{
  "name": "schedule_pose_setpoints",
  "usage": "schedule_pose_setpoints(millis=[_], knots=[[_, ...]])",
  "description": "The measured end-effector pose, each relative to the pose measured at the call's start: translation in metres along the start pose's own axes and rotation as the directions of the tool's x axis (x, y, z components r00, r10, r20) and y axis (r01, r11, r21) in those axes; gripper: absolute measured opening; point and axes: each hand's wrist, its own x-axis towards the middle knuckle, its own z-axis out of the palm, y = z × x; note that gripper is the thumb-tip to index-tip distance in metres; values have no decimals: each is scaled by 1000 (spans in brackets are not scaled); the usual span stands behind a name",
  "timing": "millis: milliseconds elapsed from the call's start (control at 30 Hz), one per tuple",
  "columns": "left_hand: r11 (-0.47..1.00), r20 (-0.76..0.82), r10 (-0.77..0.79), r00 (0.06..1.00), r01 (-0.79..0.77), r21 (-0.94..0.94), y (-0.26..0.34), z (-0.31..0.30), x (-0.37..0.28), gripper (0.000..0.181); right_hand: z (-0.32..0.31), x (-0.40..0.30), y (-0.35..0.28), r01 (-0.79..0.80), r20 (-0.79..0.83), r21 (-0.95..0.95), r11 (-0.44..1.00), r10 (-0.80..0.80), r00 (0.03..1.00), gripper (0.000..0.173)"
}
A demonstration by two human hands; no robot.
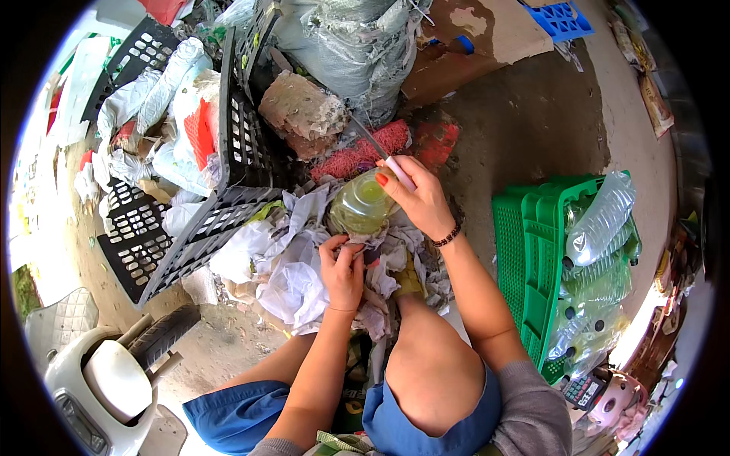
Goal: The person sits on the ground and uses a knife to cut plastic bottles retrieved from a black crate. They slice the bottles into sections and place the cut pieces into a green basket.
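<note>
In my right hand [413, 196] is a knife [373, 142] with a pale pink handle, its blade pointing up and left towards a rough chunk of brick [302, 105]. The same hand is at the upper right side of a greenish clear plastic container [359, 205]; whether its fingers press on the container is hard to tell. My left hand [342, 273] pinches greyish scrap [370, 239] at the container's lower edge with thumb and fingers. Crumpled white and grey plastic scraps [293, 285] lie around and below the container, over my feet. Red netting [365, 151] lies just behind it.
Black plastic crates [228, 125] with bagged waste stand at left. A large woven sack [359, 51] and cardboard [485, 34] are at the top. To the right, a green crate [527, 268] holds plastic bottles [599, 228]. A white scooter [114, 376] is at lower left.
</note>
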Motion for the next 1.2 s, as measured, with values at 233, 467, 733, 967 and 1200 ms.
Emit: schedule_pose_setpoints(millis=[233,467,733,967,1200], knots=[[988,206,-153,967,152,24,-14,-5,-7,18,-11,-11,-20,41,108,-676,736,44,993,92],[936,-87,-338,937,345,78,-25,-20,12,43,-8,-27,12,-45,-33,-327,944,36,999,56],[991,262,73,962,-40,-130,7,-57,52,110,6,-57,-59,-147,7,223,964,149,989,52],[990,224,111,968,-88,-108,-6,-76,65,95,-30,-61,-103,173,125,267,948,-212,969,58],[886,123,-251,960,177,428,-73,-106,23,35,-42,-86,-118,258,-146,545,797,-213,966,57]])
